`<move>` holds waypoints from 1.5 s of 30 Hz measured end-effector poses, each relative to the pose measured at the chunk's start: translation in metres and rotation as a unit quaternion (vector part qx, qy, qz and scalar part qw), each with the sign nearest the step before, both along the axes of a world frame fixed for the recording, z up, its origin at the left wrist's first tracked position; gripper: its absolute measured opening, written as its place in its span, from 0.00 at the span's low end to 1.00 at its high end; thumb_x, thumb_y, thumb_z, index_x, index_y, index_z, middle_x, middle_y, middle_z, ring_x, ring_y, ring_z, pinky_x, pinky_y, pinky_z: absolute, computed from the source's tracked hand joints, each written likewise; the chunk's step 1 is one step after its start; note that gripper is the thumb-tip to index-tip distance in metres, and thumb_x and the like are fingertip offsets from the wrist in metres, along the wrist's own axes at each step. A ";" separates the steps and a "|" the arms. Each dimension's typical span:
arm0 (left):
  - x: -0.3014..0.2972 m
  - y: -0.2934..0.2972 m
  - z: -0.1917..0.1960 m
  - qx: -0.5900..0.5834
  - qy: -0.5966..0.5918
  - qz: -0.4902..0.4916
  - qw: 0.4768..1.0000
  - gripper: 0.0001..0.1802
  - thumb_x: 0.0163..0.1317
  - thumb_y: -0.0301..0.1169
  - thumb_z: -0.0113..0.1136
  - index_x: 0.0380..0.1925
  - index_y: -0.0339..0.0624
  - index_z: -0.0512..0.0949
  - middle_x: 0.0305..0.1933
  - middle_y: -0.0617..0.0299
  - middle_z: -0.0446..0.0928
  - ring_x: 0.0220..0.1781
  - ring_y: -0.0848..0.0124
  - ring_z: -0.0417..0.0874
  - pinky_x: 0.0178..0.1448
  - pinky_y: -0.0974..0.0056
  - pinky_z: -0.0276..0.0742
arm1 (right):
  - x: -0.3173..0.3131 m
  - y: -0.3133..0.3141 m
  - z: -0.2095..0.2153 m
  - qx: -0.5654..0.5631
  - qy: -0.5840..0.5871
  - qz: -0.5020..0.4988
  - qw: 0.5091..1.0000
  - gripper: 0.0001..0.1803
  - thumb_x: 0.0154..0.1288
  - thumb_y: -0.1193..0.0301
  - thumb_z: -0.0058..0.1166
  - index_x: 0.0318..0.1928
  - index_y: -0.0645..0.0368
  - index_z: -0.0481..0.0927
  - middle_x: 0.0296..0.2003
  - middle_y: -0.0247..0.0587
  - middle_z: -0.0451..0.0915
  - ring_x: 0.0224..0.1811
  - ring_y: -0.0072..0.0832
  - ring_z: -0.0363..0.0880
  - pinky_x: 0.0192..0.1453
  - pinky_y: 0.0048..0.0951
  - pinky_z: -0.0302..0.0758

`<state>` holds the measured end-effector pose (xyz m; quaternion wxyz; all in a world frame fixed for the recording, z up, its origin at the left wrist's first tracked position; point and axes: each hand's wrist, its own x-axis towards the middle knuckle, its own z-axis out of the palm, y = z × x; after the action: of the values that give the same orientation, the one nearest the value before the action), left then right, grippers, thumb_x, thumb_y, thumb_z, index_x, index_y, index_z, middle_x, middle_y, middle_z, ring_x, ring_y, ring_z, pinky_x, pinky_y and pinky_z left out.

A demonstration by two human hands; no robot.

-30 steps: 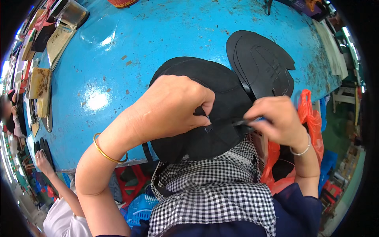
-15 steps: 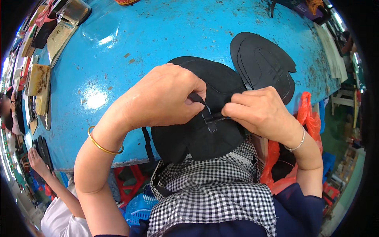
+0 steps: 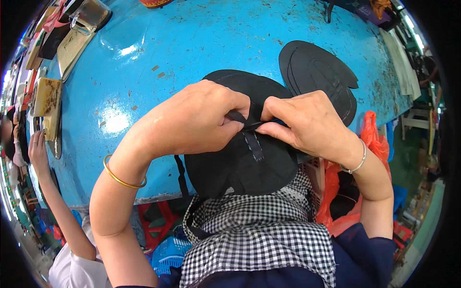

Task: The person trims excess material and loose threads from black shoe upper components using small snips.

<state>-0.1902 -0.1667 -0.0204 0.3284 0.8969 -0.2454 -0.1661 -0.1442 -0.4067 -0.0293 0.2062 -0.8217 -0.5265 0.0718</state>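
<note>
Black shoe-upper piece [image 3: 240, 168] overhangs worktop [image 3: 144, 72] near edge. Left hand [image 3: 192, 125] and right hand [image 3: 312, 125] pinch narrow black strap [image 3: 242, 120] at its centre. Judged light, limp, flexible; grip strap near end.

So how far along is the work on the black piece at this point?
Done: a pale-edged strip already lies flat on the black shoe-upper piece. In hand: the left hand and right hand together pinch a narrow black strap at the strip's top end, which is not yet laid flat. Left, seemingly: the stack of similar black pieces lying on the blue table.
</note>
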 end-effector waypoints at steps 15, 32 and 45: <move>-0.008 0.010 -0.003 -0.049 0.043 0.048 0.997 0.06 0.60 0.27 0.63 0.34 0.36 0.79 0.27 0.51 0.78 0.28 0.56 0.78 0.35 0.58 0.73 | 0.008 0.014 0.002 0.011 0.022 0.040 0.999 0.16 0.67 0.56 0.63 0.38 0.54 0.76 0.23 0.38 0.79 0.26 0.38 0.81 0.28 0.37 0.73; -0.012 0.040 0.025 -0.322 0.048 0.268 0.907 0.10 0.65 0.30 0.70 0.42 0.36 0.87 0.30 0.68 0.83 0.32 0.83 0.80 0.38 0.76 0.73 | -0.076 0.016 -0.001 -0.047 -0.200 0.007 0.979 0.15 0.59 0.71 0.63 0.46 0.63 0.83 0.53 0.51 0.85 0.22 0.23 0.77 0.26 0.25 0.77; -0.012 -0.004 0.001 -0.099 0.055 0.003 0.994 0.05 0.53 0.28 0.72 0.31 0.45 0.88 0.33 0.58 0.86 0.33 0.64 0.87 0.39 0.62 0.80 | 0.049 -0.173 -0.027 0.175 0.062 -0.426 0.885 0.14 0.80 0.64 0.50 0.56 0.59 0.81 0.40 0.24 0.80 0.37 0.11 0.76 0.42 0.16 0.73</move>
<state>-0.2023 -0.1710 -0.0191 0.4290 0.8501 -0.2397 -0.1896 -0.0950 -0.5794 -0.0562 0.3892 -0.9115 -0.1155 -0.0655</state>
